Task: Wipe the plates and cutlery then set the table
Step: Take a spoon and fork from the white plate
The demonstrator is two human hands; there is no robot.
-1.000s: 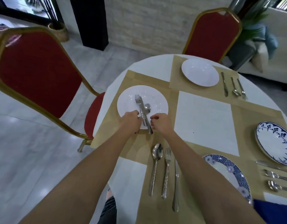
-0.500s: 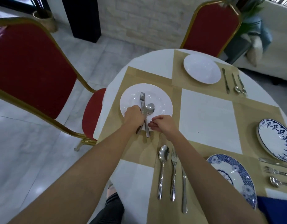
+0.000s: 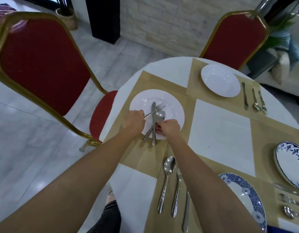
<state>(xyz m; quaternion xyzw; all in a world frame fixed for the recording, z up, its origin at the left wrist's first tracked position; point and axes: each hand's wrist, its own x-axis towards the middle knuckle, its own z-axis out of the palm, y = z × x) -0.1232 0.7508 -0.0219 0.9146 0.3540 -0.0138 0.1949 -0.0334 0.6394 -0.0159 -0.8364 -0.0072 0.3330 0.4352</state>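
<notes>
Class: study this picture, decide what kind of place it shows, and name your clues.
Probably a restaurant or banquet dining room: a round table, several plates with cutlery alongside, red gold-framed chairs.

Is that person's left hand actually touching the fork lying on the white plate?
Touching. The head view shows the handle of the fork running straight into the curled fingers of the left hand, above the white plate.

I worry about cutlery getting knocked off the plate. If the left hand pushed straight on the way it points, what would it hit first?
Most likely the knife, which crosses the fork that the left hand grips on the white plate; heights are hard to judge.
</notes>
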